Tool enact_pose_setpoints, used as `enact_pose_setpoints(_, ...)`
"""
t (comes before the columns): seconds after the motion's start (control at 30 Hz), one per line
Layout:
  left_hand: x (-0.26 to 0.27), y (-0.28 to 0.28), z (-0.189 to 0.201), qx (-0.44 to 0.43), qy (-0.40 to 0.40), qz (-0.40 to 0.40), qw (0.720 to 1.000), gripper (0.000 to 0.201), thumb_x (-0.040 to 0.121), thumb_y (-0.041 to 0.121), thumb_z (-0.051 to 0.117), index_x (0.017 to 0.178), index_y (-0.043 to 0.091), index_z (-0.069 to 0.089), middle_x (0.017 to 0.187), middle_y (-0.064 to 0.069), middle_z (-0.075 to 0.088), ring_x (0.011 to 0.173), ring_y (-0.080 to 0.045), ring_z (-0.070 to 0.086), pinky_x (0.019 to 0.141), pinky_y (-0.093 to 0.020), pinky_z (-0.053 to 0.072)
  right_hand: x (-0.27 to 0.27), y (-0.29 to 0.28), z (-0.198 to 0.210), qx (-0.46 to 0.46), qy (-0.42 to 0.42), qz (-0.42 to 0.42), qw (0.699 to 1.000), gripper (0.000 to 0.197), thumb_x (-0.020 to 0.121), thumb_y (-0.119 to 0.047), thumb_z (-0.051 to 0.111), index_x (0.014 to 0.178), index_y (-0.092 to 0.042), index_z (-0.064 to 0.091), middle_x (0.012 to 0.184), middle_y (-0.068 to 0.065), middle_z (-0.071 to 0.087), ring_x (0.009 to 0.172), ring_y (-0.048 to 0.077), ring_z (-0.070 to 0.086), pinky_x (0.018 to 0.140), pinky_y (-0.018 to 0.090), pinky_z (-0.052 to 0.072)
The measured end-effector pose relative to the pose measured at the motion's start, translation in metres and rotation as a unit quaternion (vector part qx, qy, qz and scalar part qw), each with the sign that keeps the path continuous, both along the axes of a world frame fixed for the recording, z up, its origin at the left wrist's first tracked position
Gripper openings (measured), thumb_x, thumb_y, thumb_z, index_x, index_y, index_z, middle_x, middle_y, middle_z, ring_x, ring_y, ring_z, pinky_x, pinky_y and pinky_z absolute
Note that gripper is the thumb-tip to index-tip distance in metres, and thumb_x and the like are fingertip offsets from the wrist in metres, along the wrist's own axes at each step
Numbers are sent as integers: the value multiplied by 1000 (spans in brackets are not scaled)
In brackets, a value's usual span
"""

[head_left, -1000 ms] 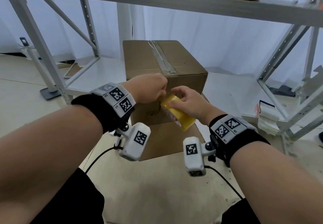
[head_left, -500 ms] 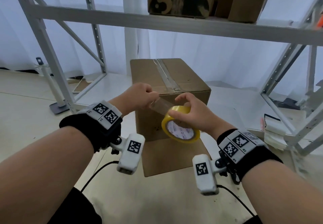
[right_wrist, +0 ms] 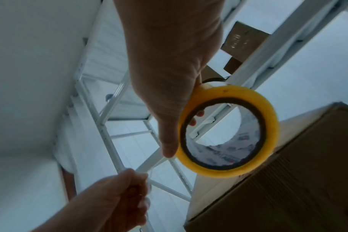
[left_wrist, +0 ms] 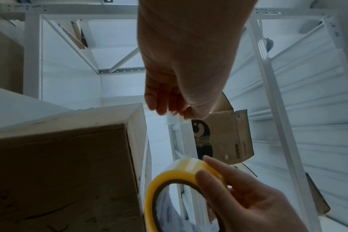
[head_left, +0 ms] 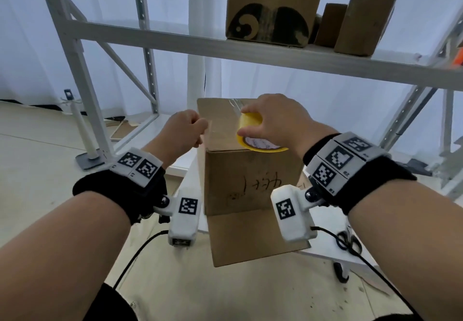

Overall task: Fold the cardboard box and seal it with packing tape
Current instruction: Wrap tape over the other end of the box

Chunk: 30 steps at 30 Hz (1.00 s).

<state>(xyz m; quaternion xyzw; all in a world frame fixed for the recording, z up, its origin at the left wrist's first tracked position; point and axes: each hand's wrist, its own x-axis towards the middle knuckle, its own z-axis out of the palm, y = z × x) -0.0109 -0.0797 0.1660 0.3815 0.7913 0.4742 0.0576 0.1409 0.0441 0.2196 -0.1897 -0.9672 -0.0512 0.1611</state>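
Note:
A brown cardboard box (head_left: 250,178) stands on the low shelf, its top flaps closed with an old tape strip down the middle. My right hand (head_left: 250,125) grips the yellow tape roll (head_left: 251,122) over the near edge of the box top. My left hand (head_left: 201,131) pinches the free end of the clear tape strip (head_left: 221,131) at the box's left top edge. The strip stretches between the hands just above the top. The right wrist view shows the roll (right_wrist: 228,130) with my thumb on its rim, and the box (right_wrist: 288,188) below it. The left wrist view shows the roll (left_wrist: 181,180) beside the box (left_wrist: 60,172).
The box's bottom front flap (head_left: 250,238) sticks out toward me. A white metal rack (head_left: 75,52) frames the box; its upper shelf (head_left: 250,47) carries several cardboard boxes (head_left: 273,5). Scissors (head_left: 348,241) lie on the low shelf at the right. A white stand (head_left: 82,130) is on the left floor.
Both hands rose from the box's front face to its top. The left hand pulled a length of tape out leftward while the right hand carried the roll over the top's near edge.

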Motion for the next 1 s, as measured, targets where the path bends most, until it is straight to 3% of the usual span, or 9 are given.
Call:
enact_pose_setpoints(0.13,-8,-5,-1,2,-11,10,1000,20,96,20,44,88,8,57,75,-5,58,65,-13,56,62,-23,47,-22,0,-1,156,-117,-8,981,50,87,-56,57,129,-28,59,126,-1,60,114,22,55,91,36,42)
enact_pose_setpoints(0.33,-20,-17,-24,-2,-124,11,992,21,94,19,44,94,4,60,90,-7,65,81,-18,58,75,-30,45,-35,2,-15,129,-158,7,979,57,87,-63,50,137,-37,48,134,0,49,128,23,40,100,40,34)
enact_pose_setpoints(0.4,-22,-21,-28,19,-166,4,986,20,94,17,46,96,4,60,94,-7,67,82,-17,59,79,-30,47,-33,4,-19,132,-129,-6,983,56,89,-65,42,138,-40,46,133,2,44,126,24,38,100,42,32)
enact_pose_setpoints(0.47,-23,-21,-28,46,-211,2,976,18,94,15,45,96,3,59,90,-10,68,77,-17,61,76,-28,50,-29,8,-24,92,-47,-21,994,53,92,-60,38,138,-35,46,128,5,42,120,25,40,96,42,34)
enact_pose_setpoints(0.6,-24,-23,-32,52,-248,13,967,16,94,17,49,93,4,58,76,-7,66,67,-15,59,62,-21,48,-24,19,-37,-95,109,-33,989,41,91,-46,51,121,-18,55,117,4,52,109,22,46,88,35,37)
enact_pose_setpoints(0.7,-23,-22,-35,42,-240,24,970,23,91,29,59,92,6,60,77,-4,65,65,-12,56,60,-20,46,-26,19,-41,-83,143,-48,985,38,88,-45,54,108,-14,60,99,2,54,92,16,44,78,29,33)
enact_pose_setpoints(0.8,-23,-19,-38,33,-212,60,975,30,88,38,63,90,8,59,78,-2,64,66,-11,55,59,-21,43,-35,7,-36,18,71,-37,997,40,83,-52,46,97,-18,62,89,2,56,89,20,50,74,31,35)
enact_pose_setpoints(0.9,-24,-18,-42,11,-188,79,979,29,86,39,65,82,10,59,76,1,64,66,-10,54,60,-24,41,-49,-6,-28,92,-38,-22,995,44,87,-52,45,109,-19,63,101,6,62,99,26,55,82,36,40)
enact_pose_setpoints(1.0,-26,-19,-45,-4,-190,82,978,30,85,38,67,80,9,61,73,2,64,64,-10,54,57,-24,39,-60,-14,-20,124,-80,-30,989,46,89,-51,43,114,-18,64,105,7,63,101,26,55,82,35,40)
